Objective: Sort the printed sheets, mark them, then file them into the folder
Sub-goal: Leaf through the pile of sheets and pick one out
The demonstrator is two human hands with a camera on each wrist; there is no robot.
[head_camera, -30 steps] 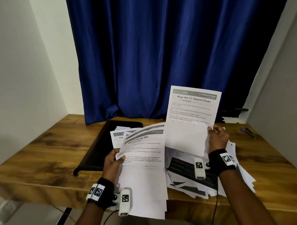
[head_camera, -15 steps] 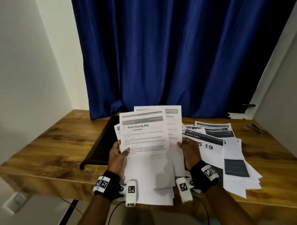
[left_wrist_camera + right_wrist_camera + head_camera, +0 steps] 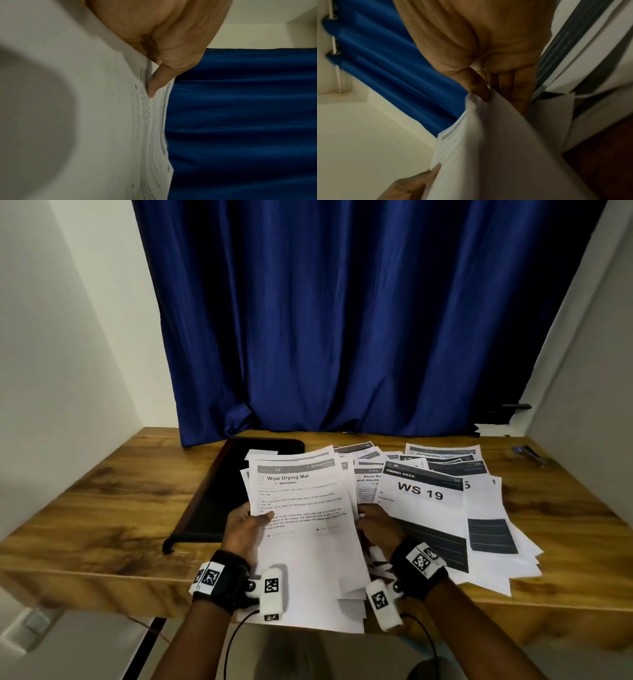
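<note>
Head view, near edge: left hand [image 3: 244, 525] pinching a held stack of sheets [image 3: 308, 542] at its left side, thumb on top over the text; left wrist view confirms thumb [image 3: 154, 86] pressed on the printed face. Right hand [image 3: 375, 525] at the stack's right edge, thumb and fingers clamped on the paper; right wrist view shows thumb [image 3: 479, 88] above and fingers below the sheet edge. Top sheet headed "Wipe Drying Mat". Stack overhanging the near edge of the wooden table [image 3: 85, 508]. Just right: loose spread of sheets [image 3: 479, 508] flat on the table, "WS 19" sheet [image 3: 424, 508] on top. Left of stack: black folder [image 3: 219, 491], lying flat, partly under paper. Far right: pen [image 3: 529, 455]. Behind: blue curtain [image 3: 342, 320].
</note>
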